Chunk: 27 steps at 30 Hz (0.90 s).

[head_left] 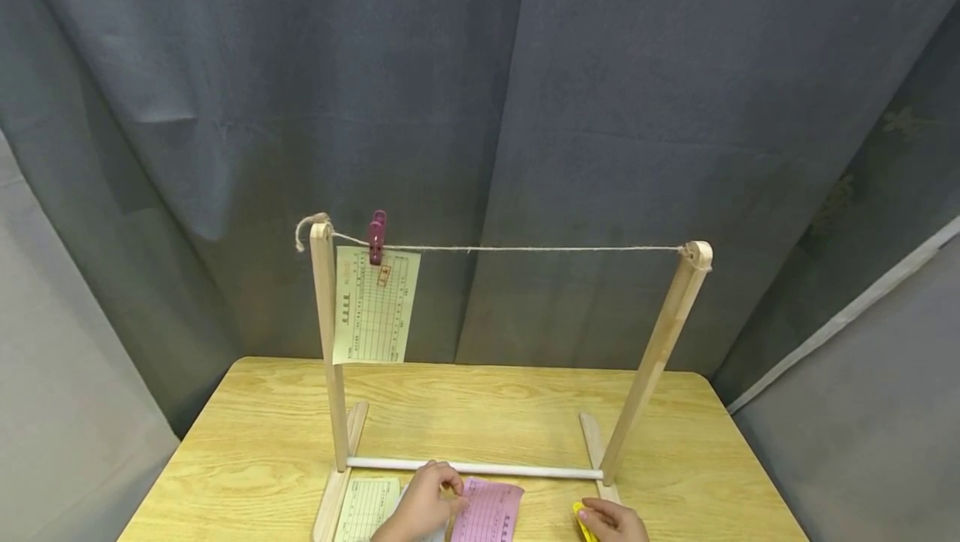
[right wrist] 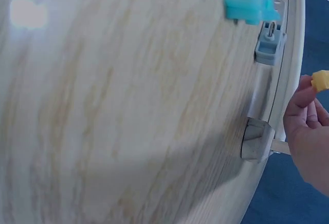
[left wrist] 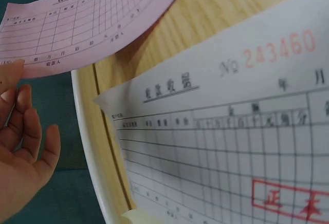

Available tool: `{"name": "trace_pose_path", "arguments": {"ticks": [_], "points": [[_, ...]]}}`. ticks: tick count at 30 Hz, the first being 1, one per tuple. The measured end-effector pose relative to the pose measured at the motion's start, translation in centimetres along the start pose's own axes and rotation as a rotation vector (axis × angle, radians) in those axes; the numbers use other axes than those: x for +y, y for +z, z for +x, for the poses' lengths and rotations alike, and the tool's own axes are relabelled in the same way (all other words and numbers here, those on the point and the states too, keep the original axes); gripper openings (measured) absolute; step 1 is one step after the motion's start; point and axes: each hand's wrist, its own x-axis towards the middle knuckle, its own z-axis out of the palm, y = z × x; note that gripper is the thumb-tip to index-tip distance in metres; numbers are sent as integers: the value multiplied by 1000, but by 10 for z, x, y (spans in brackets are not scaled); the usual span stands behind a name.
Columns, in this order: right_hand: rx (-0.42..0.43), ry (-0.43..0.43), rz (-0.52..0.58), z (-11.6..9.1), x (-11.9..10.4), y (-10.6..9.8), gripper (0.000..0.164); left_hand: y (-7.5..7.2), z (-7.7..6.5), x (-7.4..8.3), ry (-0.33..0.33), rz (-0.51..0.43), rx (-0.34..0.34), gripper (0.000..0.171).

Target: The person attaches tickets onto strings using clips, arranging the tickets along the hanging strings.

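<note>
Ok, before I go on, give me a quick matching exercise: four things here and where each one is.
Things:
1. Pink slip
2. Yellow item
3. Maroon clip
4. White rod

Places:
A. In the right hand
B. On the string
C. Low between the wooden posts
D. In the left hand

Pairs: 1-D, 2-A, 3-B, 4-C

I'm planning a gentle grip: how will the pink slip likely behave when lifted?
The pink slip will probably flex, since it visibly bows in the left wrist view. It is likely light, being thin-looking paper that the left hand holds by an edge.
</note>
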Motion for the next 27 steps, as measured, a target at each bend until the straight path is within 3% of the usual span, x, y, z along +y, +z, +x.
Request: {"name": "trace_pose_path", "arguments": {"ticks": [5, 14, 20, 27], "points": [[-55, 35, 94, -1, -7, -5, 55, -3, -1, 4, 24, -45, -6, 14], [2, 132, 212, -3, -21, -4, 47, -11, -3, 20, 46, -173, -37, 14], [18, 140, 249, -4, -25, -5, 54, -14, -2, 27, 49, -184, -39, 14], [7, 105, 263, -6, -25, -7, 47, -18, -1, 34, 33, -208, -50, 13]]}}
